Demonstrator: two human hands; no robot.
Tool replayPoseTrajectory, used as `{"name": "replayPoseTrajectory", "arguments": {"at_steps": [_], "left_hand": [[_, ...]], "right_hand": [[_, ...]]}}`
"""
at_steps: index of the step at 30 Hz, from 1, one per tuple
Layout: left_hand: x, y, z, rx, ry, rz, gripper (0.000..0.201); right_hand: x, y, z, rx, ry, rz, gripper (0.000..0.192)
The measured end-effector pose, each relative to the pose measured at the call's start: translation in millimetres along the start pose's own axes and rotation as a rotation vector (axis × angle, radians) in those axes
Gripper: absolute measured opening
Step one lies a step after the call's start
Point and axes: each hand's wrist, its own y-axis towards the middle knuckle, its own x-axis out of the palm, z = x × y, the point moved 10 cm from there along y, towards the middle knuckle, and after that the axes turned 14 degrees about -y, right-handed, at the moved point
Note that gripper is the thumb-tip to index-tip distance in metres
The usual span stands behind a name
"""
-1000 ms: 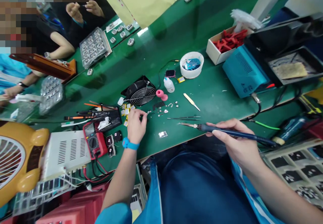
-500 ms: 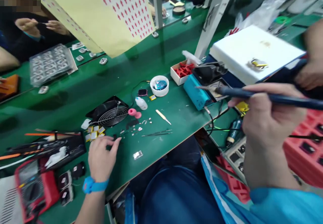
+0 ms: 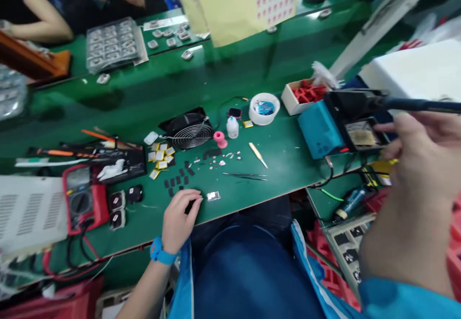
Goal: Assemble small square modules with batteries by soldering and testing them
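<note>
My right hand [image 3: 419, 165] is raised at the right and grips a dark soldering iron [image 3: 414, 103] whose tip points left into the black holder [image 3: 351, 105] on the teal soldering station [image 3: 319, 132]. My left hand [image 3: 179, 220], with a blue wristband, rests on the green bench [image 3: 281, 160] near its front edge. Its fingers are curled beside a small silver part [image 3: 213, 195] and several small black pads [image 3: 177, 181]. Whether its fingertips pinch something is hidden.
Tweezers [image 3: 245, 175], a pale stick [image 3: 258, 154], a pink spool [image 3: 219, 139], a small white bottle [image 3: 232, 127], a white bowl [image 3: 264, 108], a wire-guard fan [image 3: 189, 134], a red multimeter [image 3: 82, 195] and a box of red parts [image 3: 302, 94] lie on the bench. Other people's hands work at the far left.
My right hand swung the soldering iron up and right to the station's holder. My left hand drew back from the small parts toward the bench's front edge. The view turned.
</note>
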Motion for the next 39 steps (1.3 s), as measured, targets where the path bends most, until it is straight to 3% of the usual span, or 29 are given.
{"name": "replayPoseTrajectory", "arguments": {"at_steps": [3,8,12,15,21,24,35,39], "left_hand": [[3.4,-9,-2,-0.027,-0.041,0.032,0.004],[19.4,-10,1,-0.002,-0.091,-0.023,0.006],[22.1,-9,3,0.014,-0.117,-0.049,0.003],[17.0,-8,4,0.029,-0.128,-0.036,0.007],[9.8,1,-9,-0.020,-0.047,0.027,0.016],[9.3,4,-13,-0.021,-0.047,0.056,0.019],[18.5,-3,-4,-0.003,-0.097,0.003,0.009],[20.9,-10,0,0.020,-0.150,-0.022,0.009]], "right_hand": [[22,-44,-2,-0.019,-0.005,-0.135,0.021],[113,-153,-27,-0.338,-0.010,-0.767,0.020],[147,-217,-49,-0.561,0.049,-0.953,0.018],[157,-234,-55,-0.672,0.013,-0.963,0.018],[155,-214,-47,-0.840,-0.194,-0.690,0.017],[158,-208,-41,-0.896,-0.294,-0.636,0.015],[171,-230,-49,-1.108,-0.402,-0.727,0.025],[171,-232,-53,-1.090,-0.297,-0.773,0.029]]}}
